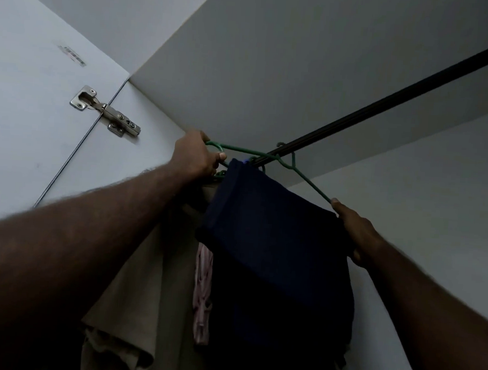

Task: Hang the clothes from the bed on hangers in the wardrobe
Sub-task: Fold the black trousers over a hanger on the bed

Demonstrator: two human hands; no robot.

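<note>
Wardrobe interior from below, pale grey panels; door (27, 114) with hinge (106, 110) at 10 o'clock, dark rail (385, 102) running off toward 2 o'clock. Left grip (194, 156) clamped round one end of hanger (311, 184), just above centre. Right grip (354, 228) at 3 o'clock, pinching the other end together with the edge of navy cloth (276, 244). Navy cloth draped over the hanger, hanging at centre, right under the rail's near end. Hook up against the rail; seated or not, cannot tell. Already hung at 7 o'clock: beige garment (151, 279) and striped piece (202, 291). Judging by this, well into the task, with only seating and letting go left for this one. Bed out of view, so remaining clothes unknown.
</note>
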